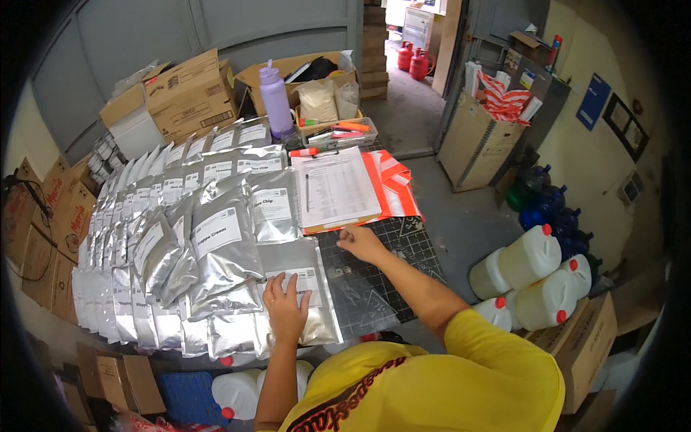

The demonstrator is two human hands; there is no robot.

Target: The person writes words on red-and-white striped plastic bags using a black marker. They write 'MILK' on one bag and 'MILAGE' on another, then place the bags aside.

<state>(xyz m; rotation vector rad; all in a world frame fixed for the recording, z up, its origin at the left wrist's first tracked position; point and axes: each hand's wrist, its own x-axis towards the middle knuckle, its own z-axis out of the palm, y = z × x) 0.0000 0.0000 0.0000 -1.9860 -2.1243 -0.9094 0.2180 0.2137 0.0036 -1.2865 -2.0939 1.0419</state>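
Note:
My left hand (286, 306) lies with fingers spread on a silver foil pouch (322, 317) with a white label, at the near edge of the table. Beside it, a bulging silver pouch (224, 248) rests on top of the others. My right hand (362, 245) is closed, fingers curled, above the black gridded cutting mat (403, 270); whether anything is in it is hidden. Just beyond it lie a clipboard with a printed sheet (335, 189) and a pen (306, 193) on the paper. An orange and white striped plastic bag (396, 189) sticks out from under the clipboard.
Rows of silver pouches (155, 187) cover the table's left side. Behind stand a lilac bottle (273, 101), a bin of markers (338, 135) and cardboard boxes (188, 97). White jerrycans with red caps (529, 255) stand on the floor at right. A doorway (414, 86) opens at the back.

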